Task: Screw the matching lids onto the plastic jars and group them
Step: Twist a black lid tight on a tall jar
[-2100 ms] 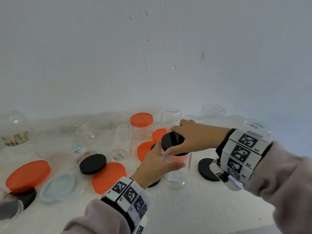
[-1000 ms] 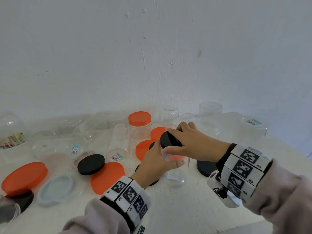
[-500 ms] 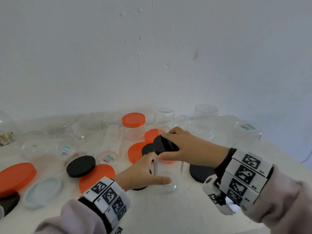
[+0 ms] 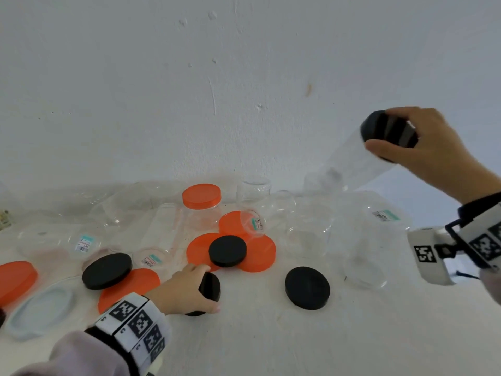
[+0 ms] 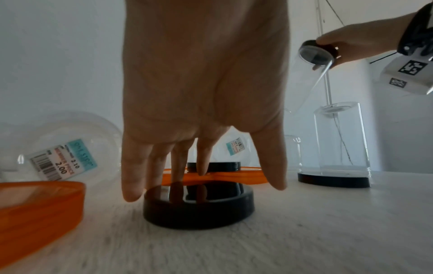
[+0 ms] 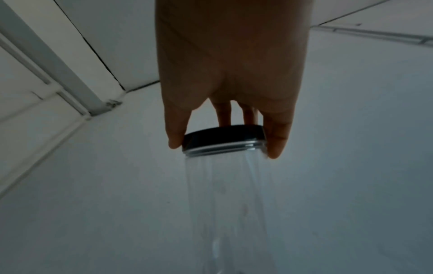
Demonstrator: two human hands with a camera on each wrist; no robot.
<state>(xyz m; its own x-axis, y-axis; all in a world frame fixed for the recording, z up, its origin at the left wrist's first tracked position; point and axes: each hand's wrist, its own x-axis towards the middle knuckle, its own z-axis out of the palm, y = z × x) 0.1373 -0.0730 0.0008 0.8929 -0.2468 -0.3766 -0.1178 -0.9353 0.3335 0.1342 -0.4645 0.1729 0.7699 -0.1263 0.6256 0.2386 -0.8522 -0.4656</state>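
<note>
Jars and lids lay scattered over the white table (image 4: 271, 343). Nearest, the left hand (image 4: 180, 291) reached down over a small black lid (image 5: 199, 205) lying flat on the table, its fingers (image 5: 131, 178) spread and reaching down round the rim, thumb on one side and the others on the far side, touching but not lifting it. Just left of those fingers sat an orange lid (image 4: 130, 286) with a larger black lid (image 4: 107, 270) lying partly on it. Just beyond the fingertips, another black lid (image 4: 227, 255) rested on top of overlapping orange lids (image 4: 257, 259). To the right of the thumb, apart from it, a further black lid (image 4: 307, 292) lay alone. Farther back stood a clear jar with an orange lid (image 4: 202, 199) screwed on, among clear open jars, some on their sides. Up and to the right, well off the table, the right hand (image 4: 423, 147) gripped a black lid (image 6: 223, 138) seated on a tall clear jar (image 4: 349, 164), thumb and fingers clamped round the rim, the jar hanging tilted below the fingers.
</note>
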